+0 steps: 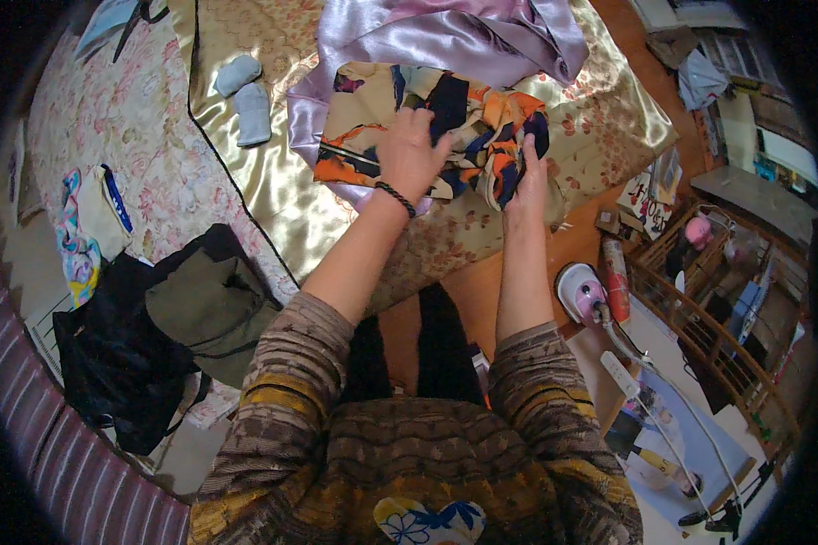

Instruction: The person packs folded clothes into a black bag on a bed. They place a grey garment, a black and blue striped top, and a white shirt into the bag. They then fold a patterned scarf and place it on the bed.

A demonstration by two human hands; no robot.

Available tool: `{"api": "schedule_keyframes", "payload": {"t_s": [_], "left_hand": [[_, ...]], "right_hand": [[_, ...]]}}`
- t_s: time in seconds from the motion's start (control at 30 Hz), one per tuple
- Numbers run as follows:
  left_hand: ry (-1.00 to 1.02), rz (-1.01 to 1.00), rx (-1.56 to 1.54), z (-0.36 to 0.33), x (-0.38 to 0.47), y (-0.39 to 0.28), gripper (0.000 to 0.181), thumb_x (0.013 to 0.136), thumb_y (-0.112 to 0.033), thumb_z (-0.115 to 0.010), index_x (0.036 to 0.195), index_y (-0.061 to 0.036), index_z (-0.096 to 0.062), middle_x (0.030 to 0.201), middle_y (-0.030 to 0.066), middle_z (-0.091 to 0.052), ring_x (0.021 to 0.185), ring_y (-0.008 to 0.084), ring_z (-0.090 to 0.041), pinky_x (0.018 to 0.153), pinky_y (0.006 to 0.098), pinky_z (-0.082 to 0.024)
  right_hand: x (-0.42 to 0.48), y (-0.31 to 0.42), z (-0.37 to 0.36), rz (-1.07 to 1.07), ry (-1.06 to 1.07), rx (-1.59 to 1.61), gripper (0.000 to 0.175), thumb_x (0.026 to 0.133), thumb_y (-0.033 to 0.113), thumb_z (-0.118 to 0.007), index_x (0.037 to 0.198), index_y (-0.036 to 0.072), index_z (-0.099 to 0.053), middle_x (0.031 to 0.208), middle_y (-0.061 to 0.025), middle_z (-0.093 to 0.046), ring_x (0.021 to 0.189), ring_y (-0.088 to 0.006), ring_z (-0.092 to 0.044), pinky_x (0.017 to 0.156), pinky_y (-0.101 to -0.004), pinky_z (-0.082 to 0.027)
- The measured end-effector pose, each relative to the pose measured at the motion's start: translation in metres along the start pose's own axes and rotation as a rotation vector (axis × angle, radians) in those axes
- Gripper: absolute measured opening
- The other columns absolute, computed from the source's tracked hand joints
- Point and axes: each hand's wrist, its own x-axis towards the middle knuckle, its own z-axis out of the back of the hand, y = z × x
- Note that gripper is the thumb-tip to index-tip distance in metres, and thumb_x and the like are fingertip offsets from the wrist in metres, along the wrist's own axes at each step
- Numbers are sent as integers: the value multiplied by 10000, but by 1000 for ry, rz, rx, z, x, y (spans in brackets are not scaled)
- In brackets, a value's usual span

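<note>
A patterned fabric piece in beige, orange and navy (361,105) lies before me, bunched at its right end. My left hand (412,150), with a braided cord at the wrist, rests on its middle with fingers bent into the cloth. At the bunched end, my right hand (528,174) grips the fabric, thumb on top and fingers hidden beneath. Under the patterned cloth spreads a shiny lilac satin fabric (409,37), on a gold floral cover (450,238). Two grey rolled cloth items, perhaps socks (253,114), lie to the left.
A black bag (119,354) and an olive cloth hat (208,300) sit at lower left. Scissors (128,34) lie at upper left. On the right are a white and pink iron-like appliance (581,293), a power strip (619,375) with cables and a wooden rack (709,320).
</note>
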Motion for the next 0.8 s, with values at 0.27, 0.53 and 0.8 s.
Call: {"api": "schedule_keyframes", "payload": {"t_s": [0.27,0.53,0.8], "left_hand": [[62,101,-170,-8,8,20,245,765,-162,-598,957,-10,-589,894,170,-605,872,360,-589,733,414,-488],[315,569,-899,29,35,60,183,874,-184,-581,937,-17,-621,780,-10,-597,639,68,-526,543,220,-436],[-326,198,-380,35,26,39,130,831,-100,-558,919,-37,-630,710,135,-615,614,262,-593,570,363,-451]], "right_hand": [[-7,2,6,-110,-25,48,494,833,251,-668,1228,34,-465,1160,-95,-565,1027,-243,-560,882,-380,-456],[-10,-5,-17,-79,237,-89,479,835,285,-653,1210,40,-482,1082,-50,-573,925,-173,-578,804,-311,-474],[8,-65,-81,-8,604,-925,309,833,229,-606,1069,29,-600,950,-68,-619,881,-172,-558,804,-307,-443]]}}
